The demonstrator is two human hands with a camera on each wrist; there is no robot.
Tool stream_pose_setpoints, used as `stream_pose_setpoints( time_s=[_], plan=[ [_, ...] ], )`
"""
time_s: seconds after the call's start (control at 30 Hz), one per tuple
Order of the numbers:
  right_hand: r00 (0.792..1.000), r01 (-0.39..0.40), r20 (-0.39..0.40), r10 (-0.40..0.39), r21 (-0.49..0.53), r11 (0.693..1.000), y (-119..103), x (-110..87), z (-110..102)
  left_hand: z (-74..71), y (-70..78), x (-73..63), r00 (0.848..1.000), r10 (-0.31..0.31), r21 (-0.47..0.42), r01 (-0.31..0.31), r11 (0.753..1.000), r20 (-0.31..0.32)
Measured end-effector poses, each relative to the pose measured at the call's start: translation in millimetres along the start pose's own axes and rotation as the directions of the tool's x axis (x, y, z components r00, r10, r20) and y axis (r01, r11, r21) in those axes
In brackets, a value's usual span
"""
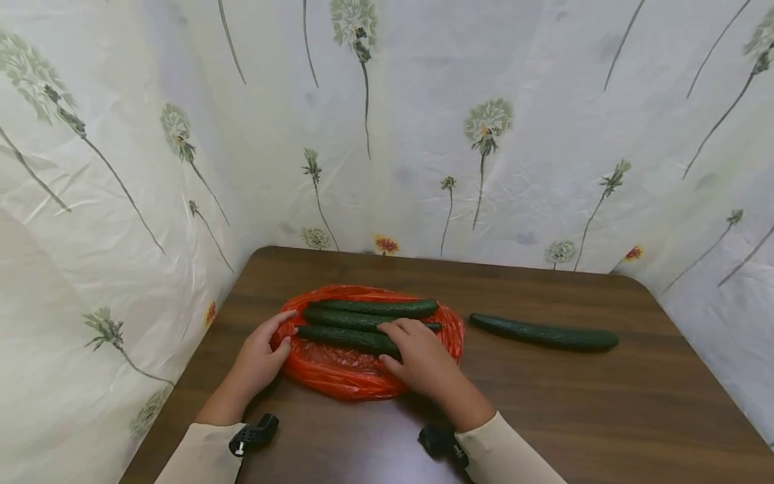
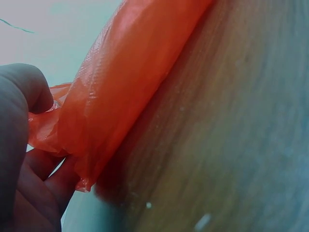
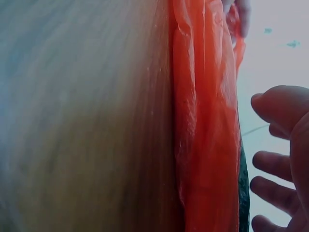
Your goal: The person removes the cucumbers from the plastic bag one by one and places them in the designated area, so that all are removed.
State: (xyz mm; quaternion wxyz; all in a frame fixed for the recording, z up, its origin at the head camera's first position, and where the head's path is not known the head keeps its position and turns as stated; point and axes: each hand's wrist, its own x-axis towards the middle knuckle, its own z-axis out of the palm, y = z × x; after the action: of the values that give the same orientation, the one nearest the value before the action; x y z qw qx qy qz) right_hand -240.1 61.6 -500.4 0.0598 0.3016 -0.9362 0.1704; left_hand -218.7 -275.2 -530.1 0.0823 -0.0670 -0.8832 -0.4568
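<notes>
A red plastic bag (image 1: pixel 345 380) lies spread on the table with three cucumbers on it, side by side: a far one (image 1: pixel 375 308), a middle one (image 1: pixel 341 318) and a near one (image 1: pixel 345 337). At the bag's left end my left hand (image 1: pixel 259 356) pinches the bag's edge; the left wrist view shows the red film (image 2: pixel 120 72) between thumb and fingers. My right hand (image 1: pixel 423 356) is over the right ends of the near and middle cucumbers, hiding part of them. Its fingers are spread and relaxed in the right wrist view, with no grip on a cucumber.
Another cucumber (image 1: pixel 544 334) lies on the brown wooden table (image 1: pixel 605 410), to the right of the bag. A pale sheet with printed dandelions (image 1: pixel 411 134) hangs behind the table and along its left side. A black wrist device (image 1: pixel 254 435) is on my left sleeve.
</notes>
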Motion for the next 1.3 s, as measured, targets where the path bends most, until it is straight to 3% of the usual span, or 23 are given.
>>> stream_pose_setpoints(
  time_s=[0.47,0.93,1.3],
  plan=[
    [1.0,0.023,0.001,-0.023,-0.034,0.999,-6.3,1.1,4.7,4.9,0.4,-1.6,1.0,0.008,-0.044,-0.008,0.999,0.001],
    [0.998,0.057,-0.034,-0.06,-0.072,0.996,-21.4,9.1,11.7,0.7,-0.9,-2.9,1.0,0.007,-0.013,-0.007,1.0,-0.011],
    [0.999,0.035,-0.025,-0.037,-0.067,0.997,-28.6,15.4,10.0,2.1,2.5,1.5,1.0,0.008,-0.039,-0.008,0.999,0.001]
  ],
)
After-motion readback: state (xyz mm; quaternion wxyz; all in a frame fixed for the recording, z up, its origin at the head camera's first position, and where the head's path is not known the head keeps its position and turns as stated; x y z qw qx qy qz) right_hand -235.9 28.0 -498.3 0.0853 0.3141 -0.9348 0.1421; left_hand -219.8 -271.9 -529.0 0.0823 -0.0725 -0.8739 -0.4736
